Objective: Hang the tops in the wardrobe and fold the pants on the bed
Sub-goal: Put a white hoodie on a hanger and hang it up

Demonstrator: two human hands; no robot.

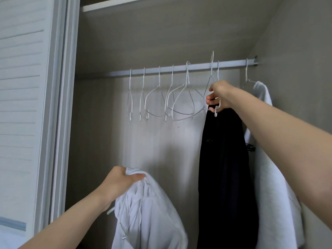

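I face an open wardrobe with a grey rail (179, 68) across its upper part. My left hand (122, 182) grips a bunched white top (143, 216) low in the middle. My right hand (218, 97) is raised under the rail and pinches a white wire hanger (215, 76), whose hook stands just above the rail. A black garment (222, 168) hangs straight down below that hand. A white garment (269, 141) hangs on a hanger at the rail's right end.
Several bare white wire hangers (161, 99) hang along the rail's left and middle part. A white slatted sliding door (23, 105) stands at the left. A shelf edge (115, 4) runs above, and the wardrobe's side wall (296, 51) closes the right.
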